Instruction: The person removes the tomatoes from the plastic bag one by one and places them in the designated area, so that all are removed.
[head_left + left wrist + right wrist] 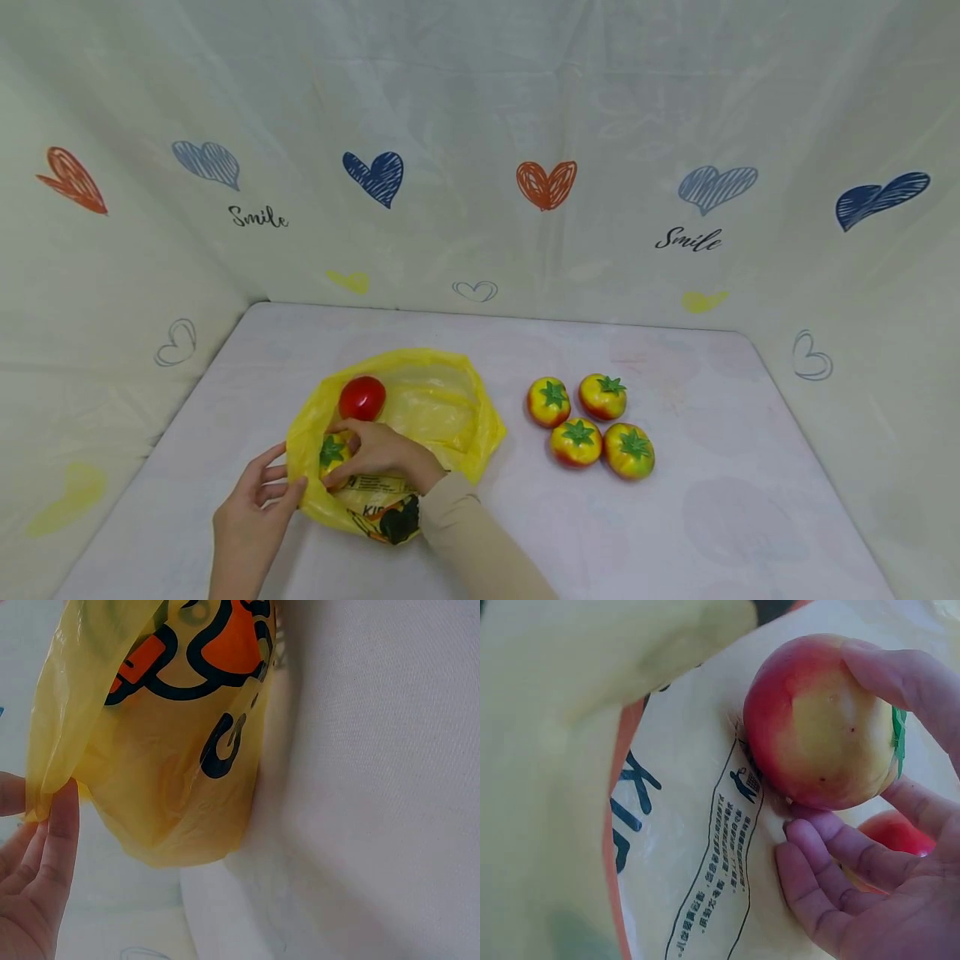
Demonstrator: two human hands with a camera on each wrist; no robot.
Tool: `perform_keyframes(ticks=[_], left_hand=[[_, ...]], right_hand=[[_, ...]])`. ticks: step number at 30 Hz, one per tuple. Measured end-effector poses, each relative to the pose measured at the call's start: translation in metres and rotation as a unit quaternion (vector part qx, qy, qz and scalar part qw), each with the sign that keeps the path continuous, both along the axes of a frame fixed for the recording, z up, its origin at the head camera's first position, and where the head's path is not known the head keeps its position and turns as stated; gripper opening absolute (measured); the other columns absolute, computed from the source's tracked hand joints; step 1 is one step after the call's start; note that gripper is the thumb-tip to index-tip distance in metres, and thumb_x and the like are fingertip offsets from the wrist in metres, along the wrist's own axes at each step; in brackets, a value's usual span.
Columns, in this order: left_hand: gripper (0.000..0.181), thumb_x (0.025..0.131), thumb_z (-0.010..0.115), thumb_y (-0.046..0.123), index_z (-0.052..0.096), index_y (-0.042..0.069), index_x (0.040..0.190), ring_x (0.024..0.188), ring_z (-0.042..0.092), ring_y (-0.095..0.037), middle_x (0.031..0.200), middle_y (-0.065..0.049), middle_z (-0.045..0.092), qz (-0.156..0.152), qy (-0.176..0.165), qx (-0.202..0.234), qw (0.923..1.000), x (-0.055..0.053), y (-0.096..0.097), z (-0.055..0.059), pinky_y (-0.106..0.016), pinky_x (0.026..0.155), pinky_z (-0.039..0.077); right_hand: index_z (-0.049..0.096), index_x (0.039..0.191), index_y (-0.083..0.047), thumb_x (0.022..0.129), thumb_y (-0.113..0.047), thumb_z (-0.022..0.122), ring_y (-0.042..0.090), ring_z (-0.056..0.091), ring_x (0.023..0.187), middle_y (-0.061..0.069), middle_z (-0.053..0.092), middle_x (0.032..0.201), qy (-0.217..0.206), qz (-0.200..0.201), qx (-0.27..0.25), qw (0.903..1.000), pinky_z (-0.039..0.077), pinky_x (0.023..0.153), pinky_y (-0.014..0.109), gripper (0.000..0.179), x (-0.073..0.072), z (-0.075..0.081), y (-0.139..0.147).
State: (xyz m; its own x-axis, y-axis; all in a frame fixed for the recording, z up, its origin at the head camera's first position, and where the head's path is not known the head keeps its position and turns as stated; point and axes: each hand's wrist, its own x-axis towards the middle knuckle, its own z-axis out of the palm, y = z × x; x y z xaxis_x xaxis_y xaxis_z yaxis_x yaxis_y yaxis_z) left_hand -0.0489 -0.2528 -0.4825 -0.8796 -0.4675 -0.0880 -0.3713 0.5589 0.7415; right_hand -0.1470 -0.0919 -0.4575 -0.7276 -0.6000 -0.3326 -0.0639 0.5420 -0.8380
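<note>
A yellow plastic bag (pixel 483 417) lies on the table with its mouth spread open. My left hand (pixel 251 508) pinches the bag's near left rim between thumb and fingers, and the left wrist view shows the film (pixel 169 787) hanging from those fingertips. Inside the bag, my right hand (pixel 390 454) grips a yellow-and-red tomato (pixel 821 724) with a green leafy top, thumb on one side and fingers on the other. Just beyond it in the bag sits a tomato showing its shiny red side (pixel 363 398).
Several more yellow-and-red tomatoes (pixel 577 442) stand grouped to the right of the bag, green tops upward. The pale table (pixel 712 500) ends at a white curtain (pixel 465 100) printed with hearts, behind and on both sides.
</note>
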Motion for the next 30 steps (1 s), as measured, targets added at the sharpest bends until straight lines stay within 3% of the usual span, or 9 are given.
perform_keyframes(ticks=[2, 8, 9, 12, 15, 19, 22, 28, 30], left_hand=[[0.059, 0.085, 0.068, 0.032, 0.043, 0.026, 0.138, 0.080, 0.060, -0.004, 0.114, -0.007, 0.059, 0.003, -0.002, -0.007, 1.0000, 0.001, 0.003, 0.005, -0.017, 0.052, 0.053], [0.057, 0.085, 0.068, 0.019, 0.044, 0.015, 0.136, 0.087, 0.062, -0.022, 0.113, -0.019, 0.058, -0.002, 0.005, 0.017, 0.9998, 0.006, 0.016, 0.031, -0.031, 0.060, 0.058], [0.058, 0.085, 0.068, 0.019, 0.044, 0.015, 0.137, 0.086, 0.062, -0.020, 0.113, -0.017, 0.058, 0.001, 0.000, 0.019, 0.9998, 0.007, 0.017, 0.033, -0.032, 0.061, 0.058], [0.058, 0.085, 0.068, 0.021, 0.043, 0.017, 0.137, 0.078, 0.061, -0.007, 0.113, -0.012, 0.059, 0.010, -0.010, 0.005, 0.9999, 0.005, 0.017, 0.032, -0.031, 0.056, 0.057], [0.058, 0.085, 0.068, 0.023, 0.043, 0.018, 0.138, 0.079, 0.061, -0.006, 0.114, -0.011, 0.059, 0.010, -0.011, 0.003, 0.9999, 0.006, 0.018, 0.034, -0.031, 0.057, 0.057], [0.056, 0.085, 0.068, 0.017, 0.045, 0.015, 0.136, 0.085, 0.063, -0.019, 0.112, -0.017, 0.059, 0.012, 0.001, 0.011, 0.9999, 0.007, 0.020, 0.038, -0.031, 0.061, 0.058], [0.056, 0.084, 0.069, 0.016, 0.046, 0.015, 0.135, 0.083, 0.062, -0.019, 0.111, -0.016, 0.059, 0.018, 0.005, 0.012, 0.9998, 0.004, 0.017, 0.030, -0.029, 0.059, 0.057], [0.058, 0.084, 0.068, 0.034, 0.043, 0.035, 0.136, 0.079, 0.060, -0.004, 0.113, -0.003, 0.060, 0.022, 0.008, -0.015, 0.9996, -0.004, -0.007, -0.022, -0.014, 0.058, 0.054], [0.059, 0.083, 0.067, 0.038, 0.041, 0.039, 0.136, 0.078, 0.058, 0.001, 0.114, 0.001, 0.060, 0.023, 0.002, -0.026, 0.9994, -0.006, -0.011, -0.032, -0.011, 0.058, 0.052]], right_hand=[[0.051, 0.126, -0.032, 0.071, -0.036, 0.079, 0.007, 0.049, 0.083, -0.008, 0.054, 0.094, 0.006, 0.002, 0.007, 1.0000, 0.046, 0.073, 0.020, 0.062, 0.000, 0.000, 0.002], [0.052, 0.123, -0.035, 0.070, -0.040, 0.079, 0.008, 0.049, 0.081, -0.008, 0.053, 0.092, 0.019, 0.007, 0.020, 0.9996, 0.044, 0.070, 0.020, 0.060, -0.001, -0.002, 0.007], [0.052, 0.123, -0.035, 0.070, -0.040, 0.079, 0.007, 0.049, 0.081, -0.008, 0.053, 0.092, 0.020, 0.008, 0.021, 0.9995, 0.044, 0.070, 0.020, 0.059, -0.001, -0.002, 0.009], [0.052, 0.124, -0.032, 0.070, -0.041, 0.079, 0.007, 0.049, 0.081, -0.009, 0.055, 0.095, 0.029, 0.018, 0.019, 0.9992, 0.044, 0.071, 0.019, 0.061, -0.003, -0.003, 0.014], [0.052, 0.126, -0.029, 0.071, -0.041, 0.079, 0.006, 0.049, 0.080, -0.009, 0.055, 0.093, 0.037, 0.027, 0.017, 0.9988, 0.044, 0.070, 0.017, 0.062, -0.003, -0.003, 0.020], [0.053, 0.125, -0.027, 0.071, -0.038, 0.079, 0.006, 0.048, 0.077, -0.007, 0.053, 0.086, 0.042, 0.034, 0.017, 0.9984, 0.044, 0.065, 0.016, 0.060, -0.004, -0.001, 0.027], [0.055, 0.124, -0.025, 0.072, -0.037, 0.079, 0.005, 0.048, 0.074, -0.007, 0.053, 0.084, 0.048, 0.040, 0.018, 0.9979, 0.044, 0.063, 0.016, 0.059, -0.004, 0.000, 0.032], [0.052, 0.126, -0.022, 0.072, -0.037, 0.079, 0.005, 0.049, 0.075, -0.007, 0.054, 0.084, 0.062, 0.051, 0.027, 0.9964, 0.044, 0.064, 0.015, 0.062, -0.004, 0.000, 0.045], [0.052, 0.125, -0.023, 0.072, -0.037, 0.079, 0.005, 0.049, 0.075, -0.007, 0.054, 0.083, 0.059, 0.050, 0.028, 0.9966, 0.044, 0.064, 0.015, 0.061, -0.002, 0.000, 0.050]])
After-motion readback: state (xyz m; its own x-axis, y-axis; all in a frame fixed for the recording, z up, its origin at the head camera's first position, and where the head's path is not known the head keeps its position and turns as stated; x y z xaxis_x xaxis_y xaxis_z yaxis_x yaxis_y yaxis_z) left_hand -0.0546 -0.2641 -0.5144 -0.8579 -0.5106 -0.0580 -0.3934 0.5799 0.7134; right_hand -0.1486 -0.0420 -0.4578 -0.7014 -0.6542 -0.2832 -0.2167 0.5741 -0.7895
